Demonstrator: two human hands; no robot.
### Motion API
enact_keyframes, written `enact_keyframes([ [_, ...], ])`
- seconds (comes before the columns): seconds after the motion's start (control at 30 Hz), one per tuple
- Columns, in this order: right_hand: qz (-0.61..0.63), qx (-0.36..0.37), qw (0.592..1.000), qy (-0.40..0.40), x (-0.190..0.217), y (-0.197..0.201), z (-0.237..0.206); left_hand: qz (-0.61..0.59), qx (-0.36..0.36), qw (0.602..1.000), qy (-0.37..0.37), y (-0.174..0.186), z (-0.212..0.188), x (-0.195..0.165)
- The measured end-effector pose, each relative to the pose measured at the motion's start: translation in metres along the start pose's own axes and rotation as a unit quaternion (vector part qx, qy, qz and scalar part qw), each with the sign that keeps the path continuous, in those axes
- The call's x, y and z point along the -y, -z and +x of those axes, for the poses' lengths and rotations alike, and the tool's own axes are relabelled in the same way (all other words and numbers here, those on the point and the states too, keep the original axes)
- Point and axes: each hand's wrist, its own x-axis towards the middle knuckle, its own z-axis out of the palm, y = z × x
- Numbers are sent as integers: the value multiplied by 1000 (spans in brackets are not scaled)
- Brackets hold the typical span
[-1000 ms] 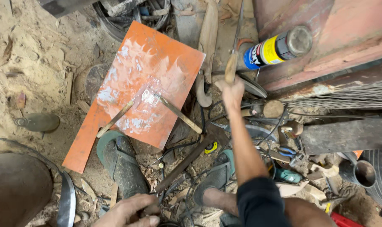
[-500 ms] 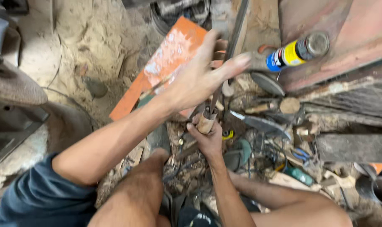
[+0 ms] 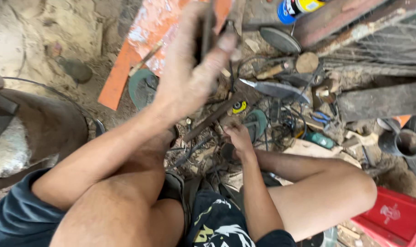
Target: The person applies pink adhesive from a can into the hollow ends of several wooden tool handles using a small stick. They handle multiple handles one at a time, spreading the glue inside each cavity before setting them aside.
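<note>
Gripping a thin dark metal rod point(image 3: 207, 27), blurred left hand point(image 3: 189, 73) raised; right hand point(image 3: 236, 136) closed low among scrap point(image 3: 263, 123).

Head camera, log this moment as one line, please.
left hand: raised, blurred, gripping dark tool | right hand: low on scrap pile, grip unclear | nearby: orange sheet, knife blade

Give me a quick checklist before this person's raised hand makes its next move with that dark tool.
1. Left hand grip on the dark tool: cannot tell, blurred.
2. Right hand steady on the scrap pile: ok.
3. Right hand out from under the raised tool: not ok, close below.
4. Knife blade away from the right hand: ok, apart.
5. Ground free of clutter: not ok, wires and tools everywhere.
</note>
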Motion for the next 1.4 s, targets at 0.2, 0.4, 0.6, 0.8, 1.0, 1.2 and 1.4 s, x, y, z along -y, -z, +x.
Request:
enact_keyframes([
  [0.2, -90, 102, 983, 126, 38, -21, 5, 104, -51, 989, 95, 13, -7, 19],
  [0.4, -105, 279, 917, 266, 120, -45, -26, 27, -50, 974, 219, 7, 7, 50],
  [0.6, -61, -27, 993, 100, 114, -61, 1, 144, 30, 975, 165, 20, 15, 74],
  [0.8, -245, -266, 925, 118, 147, 15, 172, 164, 267, 900, 302, 44, -4, 83],
  [1.0, -305, -265, 913, 63, 160, 32, 350, 174, 300, 891, 293, 65, -2, 101],
  [1.2, -372, -283, 868, 168, 163, 26, 431, 175, 234, 894, 341, 87, -6, 110],
  [1.4, -457, -284, 824, 179, 150, -10, 409, 163, 228, 862, 421, 97, -19, 118],
])
